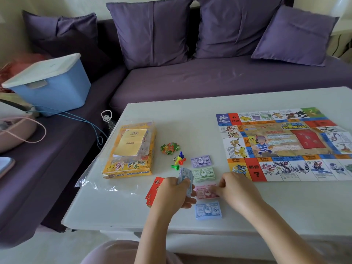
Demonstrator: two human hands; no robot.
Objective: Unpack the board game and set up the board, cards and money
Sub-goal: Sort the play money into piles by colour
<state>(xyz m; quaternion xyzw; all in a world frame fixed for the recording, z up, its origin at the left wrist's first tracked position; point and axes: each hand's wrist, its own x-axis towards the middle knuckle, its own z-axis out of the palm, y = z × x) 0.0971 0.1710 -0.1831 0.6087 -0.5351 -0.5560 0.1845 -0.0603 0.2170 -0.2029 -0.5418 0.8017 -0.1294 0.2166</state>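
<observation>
- Left hand (174, 191) grips a bundle of notes (182, 175) just over the surface (190, 121).
- Right hand (235, 188) pinches the pink pile (202, 193) beside it.
- Board (285, 143) lies unfolded to the right.

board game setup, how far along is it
Done: board lies unfolded; purple pile, green pile and blue pile of money are set. In hand: left hand holds more bills, right hand pinches the pink pile. Left: red cards sit off the board; pawns lie loose.

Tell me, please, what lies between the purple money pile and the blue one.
Head view: the green pile, then the pink pile, which the right hand pinches.
</observation>
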